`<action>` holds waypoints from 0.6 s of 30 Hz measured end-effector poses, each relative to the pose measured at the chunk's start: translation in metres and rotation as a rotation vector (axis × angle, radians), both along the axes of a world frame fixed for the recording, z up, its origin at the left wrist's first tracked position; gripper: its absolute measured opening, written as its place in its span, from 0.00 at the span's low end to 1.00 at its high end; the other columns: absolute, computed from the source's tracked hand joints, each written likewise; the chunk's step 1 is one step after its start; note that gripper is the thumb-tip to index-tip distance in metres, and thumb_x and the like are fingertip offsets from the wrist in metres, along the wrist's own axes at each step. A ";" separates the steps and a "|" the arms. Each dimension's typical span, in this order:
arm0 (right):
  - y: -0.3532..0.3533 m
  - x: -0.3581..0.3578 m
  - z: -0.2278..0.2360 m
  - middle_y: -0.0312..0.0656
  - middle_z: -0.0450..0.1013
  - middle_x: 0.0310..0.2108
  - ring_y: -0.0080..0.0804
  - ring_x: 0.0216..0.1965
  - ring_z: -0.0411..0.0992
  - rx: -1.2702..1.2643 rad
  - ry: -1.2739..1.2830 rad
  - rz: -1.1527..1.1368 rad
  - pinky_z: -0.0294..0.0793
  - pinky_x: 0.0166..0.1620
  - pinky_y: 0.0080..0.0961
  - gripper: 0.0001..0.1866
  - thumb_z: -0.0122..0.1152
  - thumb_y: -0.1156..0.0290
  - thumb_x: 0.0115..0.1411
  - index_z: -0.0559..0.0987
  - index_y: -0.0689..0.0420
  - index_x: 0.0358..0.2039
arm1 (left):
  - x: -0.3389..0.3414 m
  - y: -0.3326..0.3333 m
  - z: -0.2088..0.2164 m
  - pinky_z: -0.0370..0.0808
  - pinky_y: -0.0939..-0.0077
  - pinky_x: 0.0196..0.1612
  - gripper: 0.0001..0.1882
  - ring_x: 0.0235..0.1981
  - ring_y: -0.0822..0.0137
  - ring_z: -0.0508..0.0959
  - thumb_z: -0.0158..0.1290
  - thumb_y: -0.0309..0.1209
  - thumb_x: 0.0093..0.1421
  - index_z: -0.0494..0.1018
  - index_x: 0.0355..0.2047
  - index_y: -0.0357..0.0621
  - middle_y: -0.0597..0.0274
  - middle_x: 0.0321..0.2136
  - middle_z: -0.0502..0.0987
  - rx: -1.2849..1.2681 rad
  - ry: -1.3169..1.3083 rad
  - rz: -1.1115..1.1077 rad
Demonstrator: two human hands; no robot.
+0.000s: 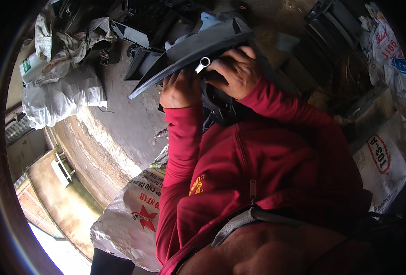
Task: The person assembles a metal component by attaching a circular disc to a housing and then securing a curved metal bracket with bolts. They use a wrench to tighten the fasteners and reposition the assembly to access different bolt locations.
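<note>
A dark grey, tray-like panel (203,45) is tilted in front of my chest, its long near edge sloping down to the left. My left hand (181,91) is closed at that edge, with its fingertips hidden by the panel. A silver ring wrench (203,64) pokes up between my hands, ring end uppermost; the rest of its shaft is hidden. Closed beside the ring, my right hand (237,72) has its index finger and thumb against the wrench and its other fingers by the panel edge. Below the hands is a black part (219,104), too dark to make out.
More dark metal pieces (143,64) lie on the floor beyond the panel, and others (336,27) stand at the far right. White sacks (65,94) are piled at left. Printed sacks (129,220) (386,160) flank me. Something light blue (210,20) shows behind the panel.
</note>
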State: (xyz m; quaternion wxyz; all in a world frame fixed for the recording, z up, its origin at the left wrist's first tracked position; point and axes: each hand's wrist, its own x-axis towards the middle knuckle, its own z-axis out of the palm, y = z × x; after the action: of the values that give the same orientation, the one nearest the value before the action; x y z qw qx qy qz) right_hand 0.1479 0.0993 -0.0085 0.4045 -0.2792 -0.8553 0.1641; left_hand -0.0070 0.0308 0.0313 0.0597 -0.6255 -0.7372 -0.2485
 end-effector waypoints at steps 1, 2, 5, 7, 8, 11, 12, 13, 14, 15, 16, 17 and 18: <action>0.002 0.000 0.000 0.26 0.76 0.30 0.26 0.39 0.72 0.009 0.004 0.000 0.60 0.47 0.35 0.19 0.70 0.64 0.45 0.76 0.44 0.39 | 0.001 0.002 -0.001 0.78 0.63 0.41 0.18 0.39 0.53 0.80 0.62 0.30 0.46 0.81 0.40 0.52 0.58 0.38 0.81 0.024 0.014 -0.003; 0.003 0.000 0.000 0.26 0.76 0.30 0.26 0.39 0.72 0.017 0.009 -0.001 0.60 0.47 0.35 0.19 0.70 0.64 0.45 0.76 0.44 0.39 | 0.000 0.004 -0.001 0.78 0.63 0.40 0.16 0.37 0.53 0.80 0.63 0.31 0.46 0.81 0.39 0.50 0.57 0.36 0.81 0.035 0.014 -0.024; 0.004 0.001 0.001 0.25 0.76 0.30 0.25 0.39 0.72 0.031 0.023 -0.001 0.60 0.47 0.34 0.18 0.71 0.64 0.45 0.76 0.44 0.38 | -0.005 0.003 -0.001 0.77 0.64 0.37 0.14 0.33 0.53 0.80 0.64 0.32 0.46 0.81 0.35 0.46 0.55 0.32 0.81 0.046 0.000 -0.083; 0.003 0.000 0.000 0.25 0.76 0.30 0.25 0.39 0.72 0.030 0.022 -0.003 0.60 0.47 0.34 0.18 0.71 0.64 0.45 0.76 0.44 0.38 | -0.010 0.000 -0.003 0.77 0.64 0.37 0.14 0.33 0.54 0.80 0.64 0.33 0.47 0.81 0.36 0.45 0.56 0.32 0.81 0.029 -0.018 -0.127; 0.003 0.000 -0.001 0.25 0.76 0.30 0.25 0.40 0.72 0.026 0.016 -0.002 0.60 0.47 0.34 0.18 0.71 0.64 0.45 0.76 0.44 0.38 | -0.011 -0.001 -0.003 0.77 0.64 0.37 0.14 0.33 0.54 0.80 0.64 0.33 0.47 0.81 0.36 0.45 0.56 0.32 0.81 0.003 -0.043 -0.104; 0.004 -0.001 -0.003 0.24 0.77 0.30 0.25 0.40 0.72 0.036 -0.004 -0.019 0.60 0.47 0.34 0.17 0.71 0.63 0.45 0.76 0.44 0.37 | -0.010 -0.001 -0.006 0.77 0.64 0.38 0.14 0.35 0.54 0.80 0.64 0.33 0.47 0.80 0.36 0.45 0.58 0.32 0.81 -0.010 -0.067 -0.046; 0.005 -0.001 -0.003 0.24 0.77 0.30 0.25 0.40 0.72 0.044 -0.009 -0.026 0.60 0.48 0.33 0.17 0.71 0.63 0.45 0.76 0.44 0.37 | -0.005 0.000 -0.007 0.77 0.63 0.39 0.14 0.36 0.54 0.80 0.63 0.33 0.47 0.80 0.37 0.45 0.58 0.32 0.81 0.030 -0.037 -0.035; 0.005 -0.001 -0.002 0.24 0.76 0.30 0.24 0.39 0.72 0.058 -0.004 -0.028 0.59 0.47 0.32 0.17 0.71 0.63 0.45 0.77 0.43 0.36 | -0.002 0.001 -0.006 0.77 0.63 0.40 0.14 0.36 0.53 0.80 0.63 0.32 0.48 0.80 0.37 0.46 0.57 0.33 0.81 0.069 -0.007 -0.024; 0.006 -0.002 -0.001 0.24 0.76 0.29 0.23 0.38 0.72 0.072 0.002 -0.030 0.59 0.47 0.31 0.16 0.72 0.62 0.45 0.77 0.43 0.35 | -0.001 0.001 -0.005 0.77 0.62 0.41 0.15 0.37 0.53 0.79 0.62 0.31 0.48 0.80 0.38 0.46 0.57 0.34 0.80 0.085 0.008 -0.035; 0.005 -0.001 -0.001 0.24 0.75 0.28 0.22 0.38 0.72 0.082 0.005 -0.034 0.58 0.46 0.30 0.16 0.73 0.62 0.44 0.78 0.43 0.34 | 0.000 0.000 -0.005 0.76 0.62 0.42 0.15 0.38 0.52 0.79 0.62 0.31 0.48 0.80 0.38 0.46 0.56 0.35 0.80 0.099 0.022 -0.049; 0.005 -0.001 0.000 0.24 0.75 0.28 0.22 0.37 0.72 0.083 0.008 -0.038 0.58 0.46 0.30 0.15 0.73 0.62 0.44 0.78 0.43 0.34 | 0.000 -0.001 -0.004 0.76 0.62 0.43 0.15 0.38 0.52 0.79 0.61 0.30 0.48 0.80 0.39 0.46 0.55 0.36 0.80 0.112 0.035 -0.063; 0.005 -0.002 0.001 0.24 0.75 0.28 0.22 0.37 0.72 0.084 0.011 -0.042 0.58 0.46 0.30 0.15 0.73 0.63 0.44 0.78 0.43 0.33 | 0.001 0.000 -0.001 0.76 0.61 0.43 0.15 0.39 0.51 0.79 0.61 0.29 0.48 0.80 0.39 0.45 0.55 0.36 0.80 0.090 0.055 -0.070; 0.004 -0.002 0.002 0.24 0.76 0.28 0.22 0.37 0.72 0.086 0.011 -0.042 0.58 0.46 0.30 0.15 0.73 0.63 0.44 0.78 0.43 0.33 | 0.003 0.001 0.004 0.76 0.60 0.44 0.16 0.40 0.50 0.79 0.60 0.28 0.49 0.80 0.40 0.45 0.54 0.37 0.80 0.070 0.072 -0.074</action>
State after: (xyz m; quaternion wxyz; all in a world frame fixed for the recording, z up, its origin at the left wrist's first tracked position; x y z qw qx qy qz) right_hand 0.1458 0.1035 -0.0062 0.4243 -0.2784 -0.8532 0.1202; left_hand -0.0044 0.0321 0.0355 0.0987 -0.6583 -0.7019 -0.2533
